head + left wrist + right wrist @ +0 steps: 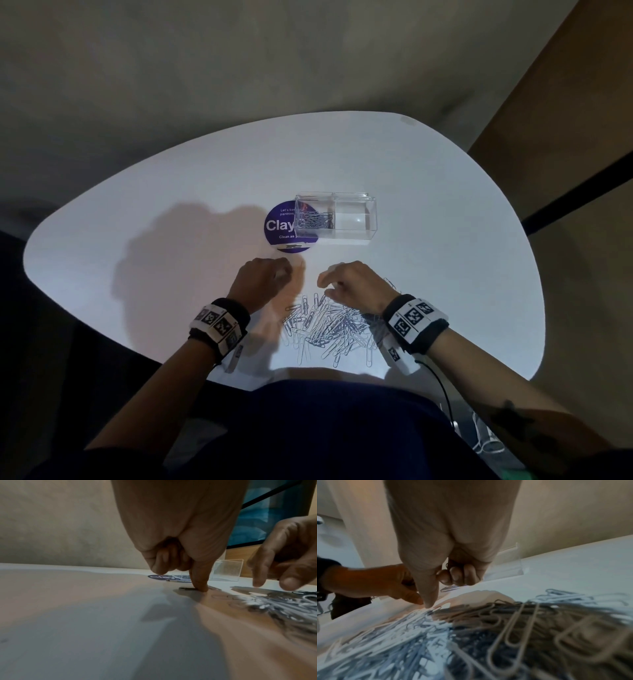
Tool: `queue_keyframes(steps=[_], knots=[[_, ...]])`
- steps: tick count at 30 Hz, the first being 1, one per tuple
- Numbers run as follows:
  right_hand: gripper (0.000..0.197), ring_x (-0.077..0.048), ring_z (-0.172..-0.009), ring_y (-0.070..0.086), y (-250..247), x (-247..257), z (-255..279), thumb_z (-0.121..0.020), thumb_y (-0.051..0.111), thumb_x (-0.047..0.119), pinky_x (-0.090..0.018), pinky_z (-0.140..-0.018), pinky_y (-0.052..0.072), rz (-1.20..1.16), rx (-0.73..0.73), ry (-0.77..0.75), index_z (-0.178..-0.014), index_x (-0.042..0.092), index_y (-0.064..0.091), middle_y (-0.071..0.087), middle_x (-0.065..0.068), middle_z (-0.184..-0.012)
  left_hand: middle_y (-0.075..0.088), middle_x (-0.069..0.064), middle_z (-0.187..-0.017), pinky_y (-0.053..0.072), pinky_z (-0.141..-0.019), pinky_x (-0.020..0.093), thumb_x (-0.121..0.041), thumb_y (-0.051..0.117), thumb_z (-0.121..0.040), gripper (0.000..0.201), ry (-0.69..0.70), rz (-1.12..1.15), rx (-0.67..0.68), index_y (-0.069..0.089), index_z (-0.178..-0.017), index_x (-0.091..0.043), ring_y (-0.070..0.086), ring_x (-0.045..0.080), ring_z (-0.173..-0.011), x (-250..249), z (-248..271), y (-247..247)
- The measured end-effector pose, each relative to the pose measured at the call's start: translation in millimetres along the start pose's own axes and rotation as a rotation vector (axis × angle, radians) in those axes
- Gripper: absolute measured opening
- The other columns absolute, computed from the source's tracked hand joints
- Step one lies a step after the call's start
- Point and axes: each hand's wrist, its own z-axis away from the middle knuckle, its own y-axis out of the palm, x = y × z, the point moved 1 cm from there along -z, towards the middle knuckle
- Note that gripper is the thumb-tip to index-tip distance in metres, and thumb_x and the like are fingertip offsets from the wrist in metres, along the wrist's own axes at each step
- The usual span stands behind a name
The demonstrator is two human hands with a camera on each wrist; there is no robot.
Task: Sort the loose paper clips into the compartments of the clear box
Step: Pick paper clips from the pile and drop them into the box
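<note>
A heap of silver paper clips (329, 329) lies on the white table (137, 240) just in front of me. The clear box (356, 236) stands beyond it; its left compartment holds several clips (315, 219), its right one is bare. My left hand (270, 277) is left of the heap, fingers curled into the palm, with its thumb tip (200, 586) pressing a dark clip (186, 588) flat on the table. My right hand (346, 281) hovers at the heap's far edge. Its thumb (428, 601) touches the outermost clips, and its curled fingers (458, 574) hide a wire loop.
A round purple sticker (277, 226) lies under the box's left end, with one small clip (293, 246) on its near edge. A stray clip (390, 284) sits right of my right hand. White cables (486, 442) trail on the floor at lower right.
</note>
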Motion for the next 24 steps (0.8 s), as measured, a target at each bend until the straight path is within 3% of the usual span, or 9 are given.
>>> queue_keyframes(steps=[3,5,7,9,10,14,19,22,24], knots=[[0.019,-0.006,-0.076,0.051,5.2,8.0,-7.8,-0.087,0.074,0.020,-0.029,-0.073,0.046,0.074,0.068,-0.009,-0.106,0.019,0.073,0.071,0.002,-0.100,0.073,-0.002,-0.085,0.038,-0.065,0.025,-0.028,0.066,-0.087,0.007,-0.004,-0.028,0.014,0.068,-0.087,-0.022,0.066,0.020,-0.076,1.6,-0.9,2.6],[0.008,-0.009,-0.074,0.051,5.9,10.3,-11.0,-0.085,0.074,0.015,-0.028,-0.069,0.043,0.080,0.109,-0.007,-0.088,0.023,0.072,0.067,0.006,-0.092,0.071,0.002,-0.083,0.040,-0.063,0.029,-0.029,0.060,-0.091,0.011,0.000,-0.069,0.048,0.063,-0.088,-0.018,0.064,0.026,-0.075,3.0,-1.2,5.4],[0.035,-0.010,-0.071,0.052,7.1,8.8,-14.7,-0.080,0.068,0.006,-0.028,-0.067,0.044,0.051,0.101,0.009,-0.063,0.033,0.056,0.059,0.012,-0.078,0.069,0.008,-0.081,0.041,-0.060,0.032,-0.028,0.051,-0.095,0.018,0.006,-0.119,0.078,0.058,-0.089,-0.013,0.062,0.031,-0.071,4.4,-1.4,8.3],[0.045,-0.008,-0.068,0.053,4.4,8.0,-16.1,-0.075,0.065,0.004,-0.027,-0.067,0.047,-0.003,0.080,0.037,-0.054,0.037,0.041,0.056,0.014,-0.070,0.068,0.011,-0.080,0.042,-0.060,0.036,-0.027,0.045,-0.098,0.020,0.011,-0.154,0.101,0.053,-0.089,-0.011,0.061,0.034,-0.070,4.6,-1.1,9.7],[0.045,-0.005,-0.067,0.053,2.6,7.0,-15.8,-0.074,0.066,0.006,-0.024,-0.067,0.047,-0.040,0.079,0.060,-0.053,0.037,0.041,0.060,0.013,-0.069,0.067,0.011,-0.080,0.042,-0.060,0.037,-0.027,0.044,-0.098,0.020,0.011,-0.162,0.110,0.051,-0.089,-0.011,0.060,0.035,-0.070,5.0,-1.0,10.4],[0.038,-0.002,-0.068,0.055,-5.0,-1.4,-10.6,-0.078,0.071,0.006,-0.015,-0.067,0.039,-0.193,0.075,0.108,-0.059,0.034,0.054,0.070,0.006,-0.080,0.065,0.008,-0.078,0.038,-0.058,0.035,-0.025,0.046,-0.096,0.013,-0.021,-0.120,0.114,0.047,-0.090,-0.014,0.060,0.036,-0.069,6.7,2.5,7.2],[0.011,0.001,-0.063,0.049,-5.9,4.6,-5.2,-0.082,0.076,0.013,-0.025,-0.069,0.046,-0.095,0.062,0.047,-0.089,0.019,0.072,0.064,0.007,-0.081,0.052,-0.006,-0.073,0.032,-0.060,0.028,-0.033,0.064,-0.089,0.021,-0.036,-0.019,0.053,0.055,-0.101,-0.019,0.052,0.019,-0.064,7.9,14.0,-6.5],[0.022,0.002,-0.063,0.043,1.8,16.0,-7.3,-0.083,0.079,0.020,-0.026,-0.068,0.042,-0.032,0.095,-0.028,-0.104,0.018,0.075,0.051,0.015,-0.075,0.062,-0.004,-0.079,0.034,-0.064,0.029,-0.035,0.067,-0.087,0.017,-0.066,-0.039,0.021,0.064,-0.093,-0.020,0.058,0.022,-0.074,12.1,21.3,-5.4],[0.020,-0.005,-0.067,0.045,8.4,20.5,-9.1,-0.083,0.079,0.020,-0.031,-0.076,0.047,0.040,0.127,-0.060,-0.103,0.020,0.074,0.056,0.012,-0.079,0.063,-0.004,-0.077,0.032,-0.063,0.029,-0.035,0.067,-0.087,0.016,-0.094,-0.026,0.012,0.066,-0.087,-0.019,0.059,0.022,-0.075,12.8,22.6,-1.0]])
